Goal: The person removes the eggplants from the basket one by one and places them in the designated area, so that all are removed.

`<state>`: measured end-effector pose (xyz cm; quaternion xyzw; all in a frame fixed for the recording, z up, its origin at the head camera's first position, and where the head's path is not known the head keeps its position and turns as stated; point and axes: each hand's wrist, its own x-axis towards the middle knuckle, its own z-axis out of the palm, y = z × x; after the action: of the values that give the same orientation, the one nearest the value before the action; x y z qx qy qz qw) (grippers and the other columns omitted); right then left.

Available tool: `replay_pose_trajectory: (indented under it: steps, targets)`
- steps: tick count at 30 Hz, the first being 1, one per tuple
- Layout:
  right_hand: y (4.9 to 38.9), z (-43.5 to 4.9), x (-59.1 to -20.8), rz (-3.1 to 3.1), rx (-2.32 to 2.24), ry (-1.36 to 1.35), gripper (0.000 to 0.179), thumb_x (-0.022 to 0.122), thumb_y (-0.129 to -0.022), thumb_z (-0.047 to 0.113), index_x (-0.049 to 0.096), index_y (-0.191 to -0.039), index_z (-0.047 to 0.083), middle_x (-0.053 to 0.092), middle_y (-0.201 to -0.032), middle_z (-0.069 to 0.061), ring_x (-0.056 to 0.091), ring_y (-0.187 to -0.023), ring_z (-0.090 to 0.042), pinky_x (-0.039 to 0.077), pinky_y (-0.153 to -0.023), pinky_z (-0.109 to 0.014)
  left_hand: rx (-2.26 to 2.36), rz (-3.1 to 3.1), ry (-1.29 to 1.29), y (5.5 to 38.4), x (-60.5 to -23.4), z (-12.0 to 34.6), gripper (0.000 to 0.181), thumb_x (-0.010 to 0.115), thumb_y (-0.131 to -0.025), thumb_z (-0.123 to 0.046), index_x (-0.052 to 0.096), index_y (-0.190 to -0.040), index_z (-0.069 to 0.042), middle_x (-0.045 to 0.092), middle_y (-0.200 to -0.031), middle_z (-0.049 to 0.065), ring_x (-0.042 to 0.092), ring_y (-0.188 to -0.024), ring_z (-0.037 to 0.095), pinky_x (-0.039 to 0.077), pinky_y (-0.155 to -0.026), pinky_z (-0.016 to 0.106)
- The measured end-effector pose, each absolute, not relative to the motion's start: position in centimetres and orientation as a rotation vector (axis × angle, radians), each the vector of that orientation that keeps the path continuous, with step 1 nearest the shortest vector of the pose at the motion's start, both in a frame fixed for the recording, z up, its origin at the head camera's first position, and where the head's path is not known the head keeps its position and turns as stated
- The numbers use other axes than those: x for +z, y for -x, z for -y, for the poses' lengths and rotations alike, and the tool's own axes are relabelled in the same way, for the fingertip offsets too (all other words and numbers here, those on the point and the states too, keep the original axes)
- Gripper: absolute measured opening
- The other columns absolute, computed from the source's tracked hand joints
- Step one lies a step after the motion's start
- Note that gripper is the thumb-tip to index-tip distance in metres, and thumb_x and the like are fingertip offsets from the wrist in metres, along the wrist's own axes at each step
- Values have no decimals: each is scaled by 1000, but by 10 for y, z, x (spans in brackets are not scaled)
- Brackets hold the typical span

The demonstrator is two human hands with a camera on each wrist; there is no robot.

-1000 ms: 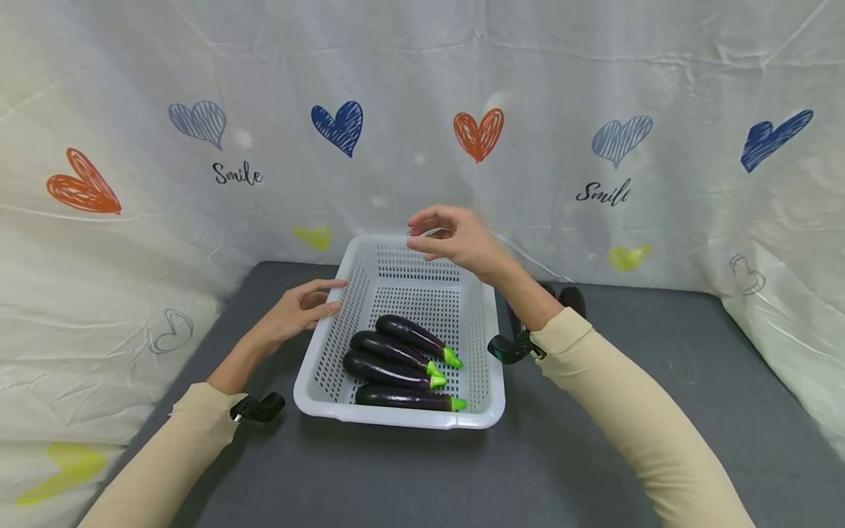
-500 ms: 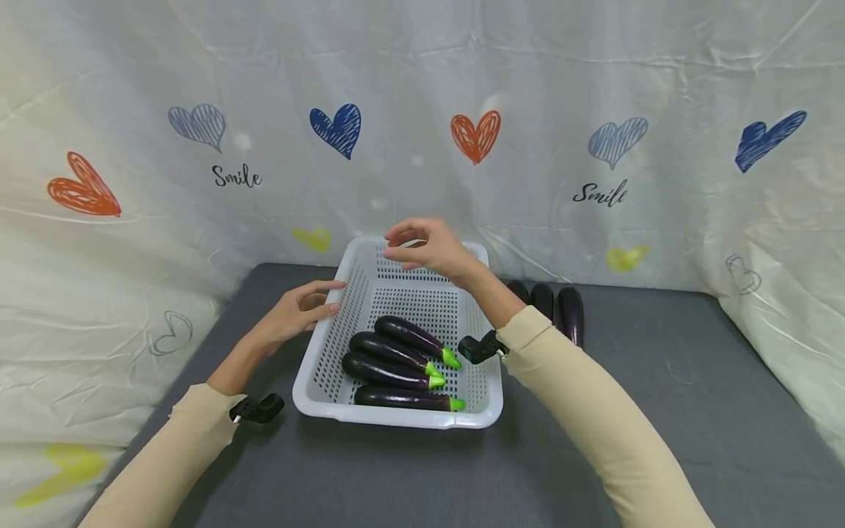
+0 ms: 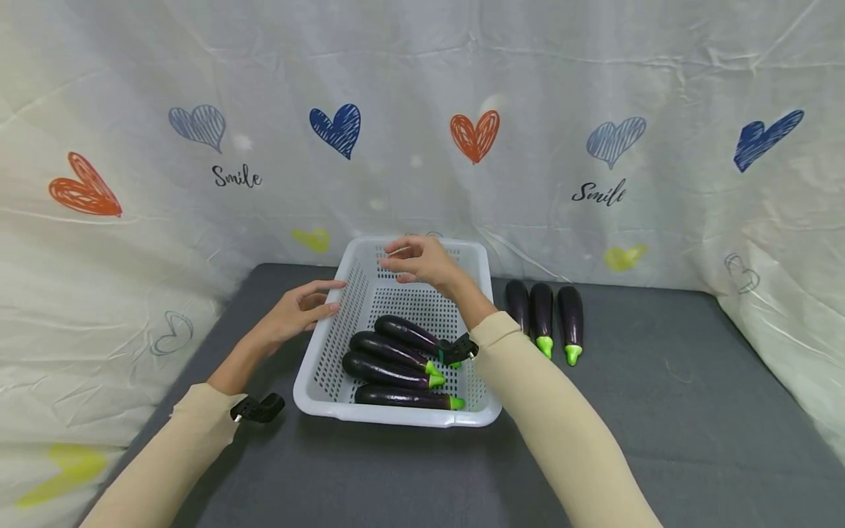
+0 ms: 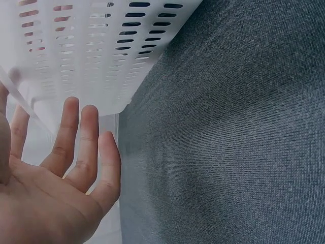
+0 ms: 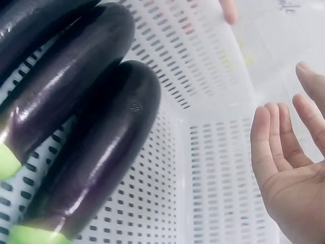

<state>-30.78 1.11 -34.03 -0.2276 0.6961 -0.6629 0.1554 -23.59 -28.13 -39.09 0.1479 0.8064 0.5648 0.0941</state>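
Observation:
A white perforated plastic basket [image 3: 396, 416] stands on the grey table with several dark purple eggplants [image 3: 389, 370] lying side by side in its near half. Their bright green stem ends point right. My left hand [image 3: 297, 308] rests its thumb and index finger on the basket's left rim. In the left wrist view the other fingers of this hand [image 4: 66, 173] hang loosely apart beside the basket wall. Over the far part of the basket hovers my right hand [image 3: 422, 262], fingers loosely bent and holding nothing. The right wrist view shows that hand [image 5: 292, 162] apart from the nearest eggplant [image 5: 106, 147].
Three more eggplants [image 3: 542, 312] lie in a row on the table [image 3: 660, 411], right of the basket, stems toward me. The right forearm partly covers the leftmost one. Behind the table hangs a pale curtain [image 3: 409, 66] printed with hearts.
My right hand has moved left and then down over the basket, bringing the three eggplants on the table into view. My left hand has stayed on the rim.

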Motion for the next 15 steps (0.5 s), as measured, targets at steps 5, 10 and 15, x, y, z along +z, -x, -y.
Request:
replay_pose_trajectory:
  steps: [5,10,15]
  targets:
    - [307,-10,-346,-1943,-1928,604,39,74,-95,5,60,-129,-7,62,-124,-23,57,-119,-43,52,-93,-50,1680,-2389,-439,237,-393,281,56,69,-101,-24,49,-151,-13,59,-130,24,67,-103,31,57,-80,46]
    - [304,-8,-350,-1977,-1907,591,32,75,-94,6,65,-124,-2,64,-119,-20,59,-117,-40,54,-89,-44,1683,-2390,-426,238,-393,281,55,69,-101,-23,49,-151,-14,59,-130,24,67,-103,32,56,-80,49]
    - [301,-6,-351,-2015,-1859,603,33,76,-94,8,65,-123,-1,66,-118,-17,63,-112,-36,54,-89,-45,1681,-2394,-422,238,-392,282,56,69,-101,-23,48,-152,-13,58,-131,24,67,-103,30,56,-81,51]
